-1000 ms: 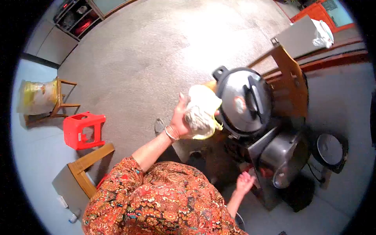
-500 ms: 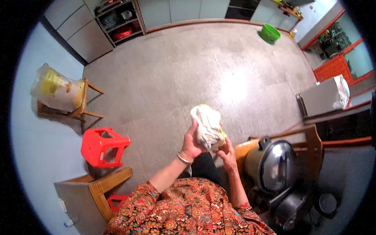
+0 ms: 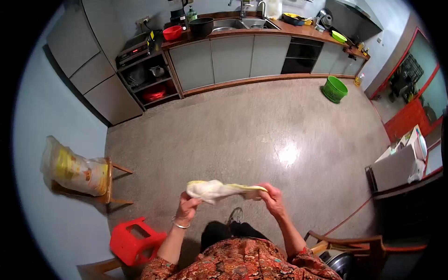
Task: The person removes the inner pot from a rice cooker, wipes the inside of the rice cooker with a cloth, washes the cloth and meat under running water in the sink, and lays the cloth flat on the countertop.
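A whitish cloth [image 3: 211, 190] with a yellow edge is stretched sideways in front of my body, between both hands. My left hand [image 3: 187, 208], with a bangle on the wrist, pinches its bunched left part from below. The cloth's narrower right end is gripped by my right hand [image 3: 273, 200]. Its left part looks thick and crumpled, while the middle is drawn thin and somewhat blurred. The cloth is held in the air above the floor [image 3: 200, 140].
A red stool [image 3: 135, 241] and a chair bearing a large bag [image 3: 79, 170] stand at left. A wooden chair [image 3: 350, 242] and a lidded pot [image 3: 342, 264] are at lower right. Farther off are a green tub [image 3: 334, 89] and the counter with a sink [image 3: 226, 24].
The cloth was a compact bundle with my hands close together; now it is pulled out lengthwise and my hands are apart. The view has tilted up, bringing the counter into sight.
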A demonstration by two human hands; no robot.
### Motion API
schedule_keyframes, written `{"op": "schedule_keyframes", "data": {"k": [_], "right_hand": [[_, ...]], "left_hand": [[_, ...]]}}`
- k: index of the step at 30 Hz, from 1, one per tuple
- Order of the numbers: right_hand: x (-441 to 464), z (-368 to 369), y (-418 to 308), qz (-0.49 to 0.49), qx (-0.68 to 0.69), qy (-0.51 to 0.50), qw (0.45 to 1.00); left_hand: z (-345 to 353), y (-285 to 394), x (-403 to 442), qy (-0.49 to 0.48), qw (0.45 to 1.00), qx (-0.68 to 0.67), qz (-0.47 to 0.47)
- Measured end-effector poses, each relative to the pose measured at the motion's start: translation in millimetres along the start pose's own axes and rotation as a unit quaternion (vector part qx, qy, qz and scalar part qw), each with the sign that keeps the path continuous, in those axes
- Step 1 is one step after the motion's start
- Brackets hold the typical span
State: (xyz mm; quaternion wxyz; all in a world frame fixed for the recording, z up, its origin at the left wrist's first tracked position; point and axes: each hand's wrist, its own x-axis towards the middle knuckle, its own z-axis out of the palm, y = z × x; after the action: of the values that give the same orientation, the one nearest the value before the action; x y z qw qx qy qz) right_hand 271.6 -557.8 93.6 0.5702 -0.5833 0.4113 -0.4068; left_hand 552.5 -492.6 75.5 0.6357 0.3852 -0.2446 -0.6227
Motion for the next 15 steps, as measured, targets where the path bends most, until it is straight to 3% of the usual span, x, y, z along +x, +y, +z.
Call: {"op": "schedule_keyframes", "data": {"k": [3, 7, 8, 11, 12, 15], "right_hand": [[101, 21, -24, -0.025, -0.010, -0.090, 0.996], [221, 38, -33, -0.059, 0.085, -0.125, 0.987], [246, 38, -40, -0.076, 0.095, -0.123, 0.985], [330, 26, -48, -0.125, 0.062, -0.063, 0.988], [349, 18, -52, -0.117, 0.058, -0.041, 0.991], [407, -18, -55, -0.095, 0.017, 0.045, 0.994]], "left_hand": [[-11, 16, 46, 0.077, 0.994, -0.077, 0.011], [-10, 37, 136, 0.053, 0.989, 0.135, 0.013], [-4, 38, 165, 0.040, 0.978, 0.184, 0.090], [0, 60, 264, 0.011, 0.950, 0.269, 0.159], [8, 78, 289, 0.031, 0.953, 0.283, 0.106], [30, 113, 380, 0.001, 0.957, 0.265, 0.115]]}}
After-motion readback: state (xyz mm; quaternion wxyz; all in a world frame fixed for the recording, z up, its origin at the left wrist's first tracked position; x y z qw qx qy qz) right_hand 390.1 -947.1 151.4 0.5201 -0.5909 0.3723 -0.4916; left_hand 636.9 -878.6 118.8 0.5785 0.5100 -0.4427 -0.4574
